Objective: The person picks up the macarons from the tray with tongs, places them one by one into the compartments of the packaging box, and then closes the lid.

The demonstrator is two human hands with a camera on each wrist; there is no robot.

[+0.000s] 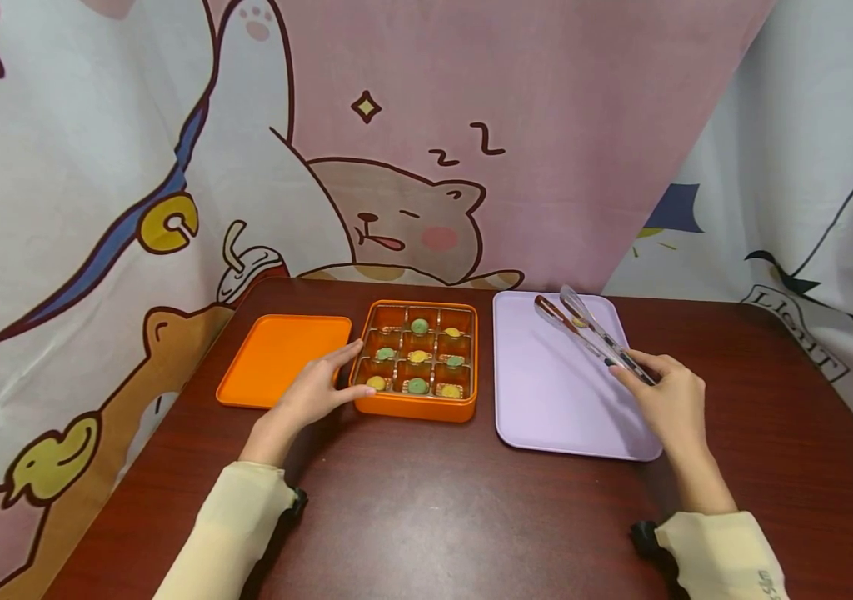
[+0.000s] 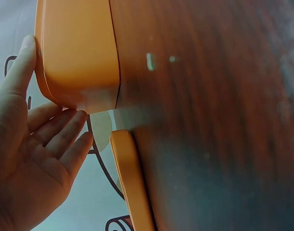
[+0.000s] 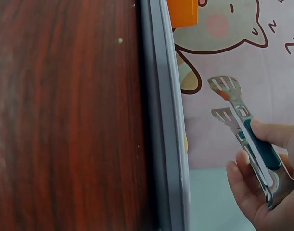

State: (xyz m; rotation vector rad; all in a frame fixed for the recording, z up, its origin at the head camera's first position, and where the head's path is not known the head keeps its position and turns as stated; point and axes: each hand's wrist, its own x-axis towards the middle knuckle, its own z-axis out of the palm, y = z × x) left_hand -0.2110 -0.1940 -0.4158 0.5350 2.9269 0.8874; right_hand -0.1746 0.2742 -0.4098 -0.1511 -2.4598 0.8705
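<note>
My left hand (image 1: 314, 387) rests at the near left corner of an orange box (image 1: 415, 407), thumb along the front and fingers touching its left side. Clear dividers split the box into compartments. Small green balls (image 1: 419, 327) and yellow balls (image 1: 418, 357) sit in most of them; in the far left one I see no ball. My right hand (image 1: 670, 400) grips metal tongs (image 3: 255, 137) with dark handle pads, above the right part of a lilac tray (image 1: 554, 400). The tongs' slotted ends stand apart. A yellow piece (image 1: 579, 322) shows on the tray close to the tong arms.
To the left of the box lies a flat orange lid (image 1: 269, 358). Everything stands on a dark brown wooden table (image 1: 434, 508). Behind it hangs a cartoon-printed curtain (image 1: 546, 200), which also runs along both sides.
</note>
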